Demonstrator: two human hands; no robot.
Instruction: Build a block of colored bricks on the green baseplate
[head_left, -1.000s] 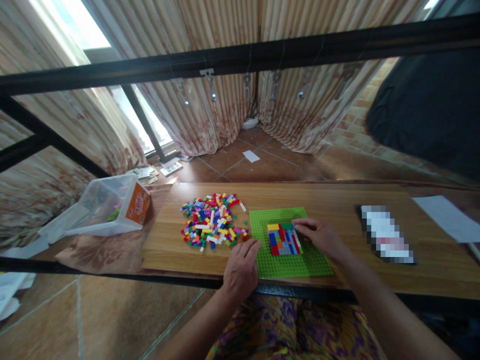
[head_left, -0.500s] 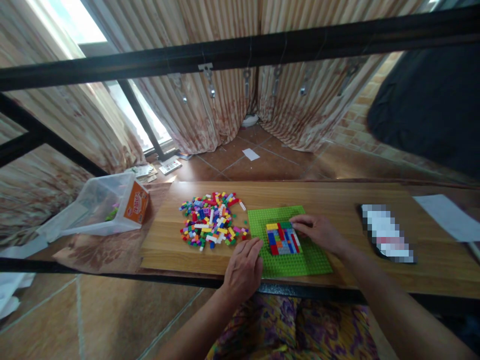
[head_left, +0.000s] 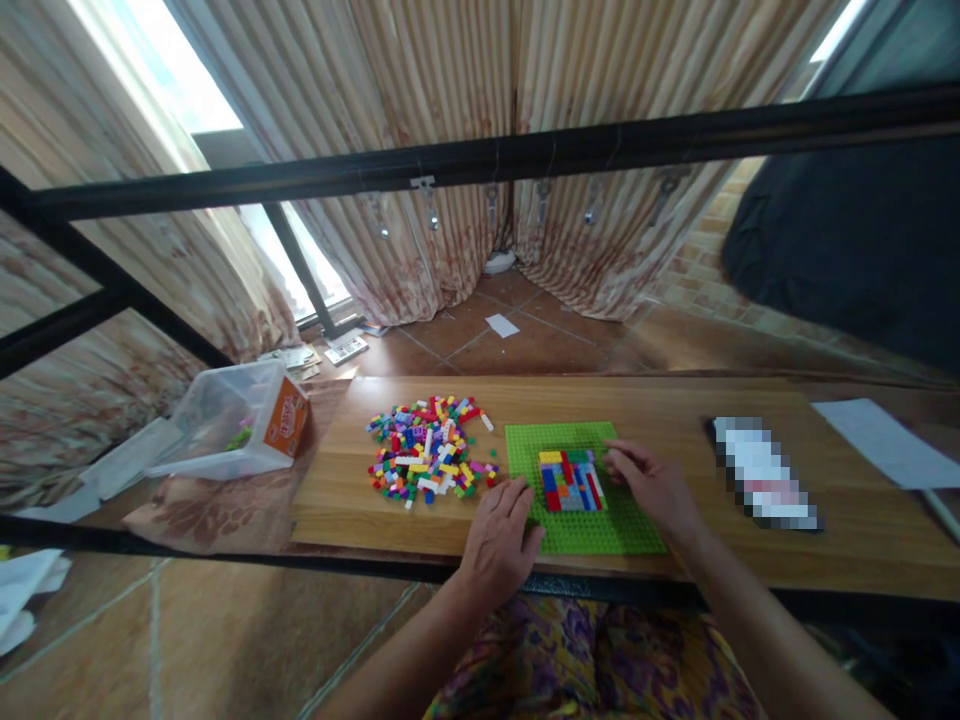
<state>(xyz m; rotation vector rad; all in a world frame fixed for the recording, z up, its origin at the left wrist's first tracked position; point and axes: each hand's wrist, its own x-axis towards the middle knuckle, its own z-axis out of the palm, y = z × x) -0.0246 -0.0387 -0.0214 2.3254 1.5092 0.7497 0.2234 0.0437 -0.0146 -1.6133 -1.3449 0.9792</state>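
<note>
A green studded baseplate (head_left: 637, 530) lies on the table in front of me. On it sits a flat rectangular block of building bricks (head_left: 571, 482) in red, blue, yellow, green, grey and other colours. My left hand (head_left: 501, 540) rests flat over the plate's left front edge, fingers stretched out and holding nothing. Just right of the block's far right corner is my right hand (head_left: 654, 488), above the plate. Its fingers are bent and slightly apart, with no brick visible between them. Left of the plate spreads a pile of loose bricks (head_left: 431, 450).
A clear plastic box (head_left: 217, 465) with an orange label stands at the far left. On the right lie a blurred-out phone-like object (head_left: 765, 475) and a white paper (head_left: 877, 440). A black metal bar (head_left: 465, 165) runs across beyond the wooden table (head_left: 675, 400).
My right hand has drawn off the block's far right corner, a little to the right. A purple brick shows at that corner. My left hand stays by the plate's edge. The view has tilted slightly.
</note>
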